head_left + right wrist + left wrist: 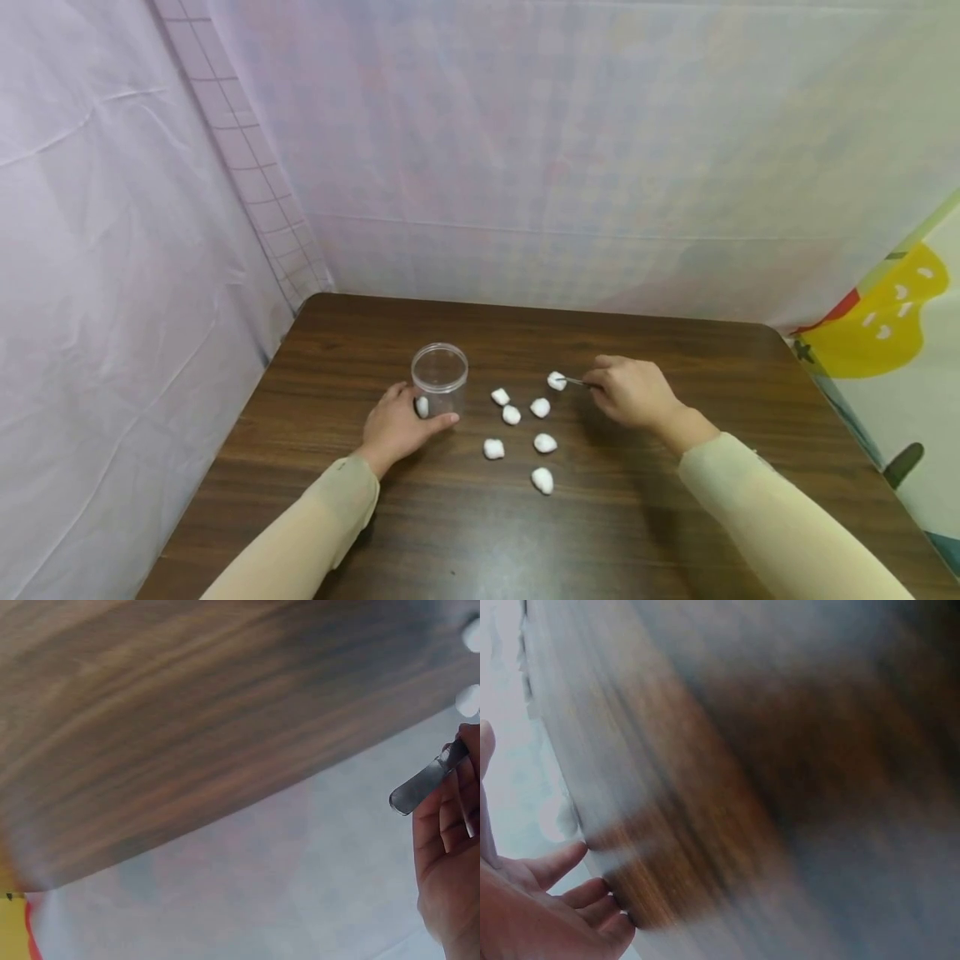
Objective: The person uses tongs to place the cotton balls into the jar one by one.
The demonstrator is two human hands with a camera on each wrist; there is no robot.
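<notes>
A clear plastic jar stands upright on the table, its top uncovered. My left hand holds it low down, thumb along the near side and fingers at the left. One white cotton ball shows through the jar's lower wall. In my right hand are metal tweezers, pinched near the working end. Their tips touch a cotton ball at the far right of the group. In the right wrist view the flat handle end of the tweezers sticks out of the hand.
Several more cotton balls lie loose between the hands, among them one near the front and one close to the jar. The dark wooden table ends at a pale curtain behind. A yellow patterned cloth hangs at right.
</notes>
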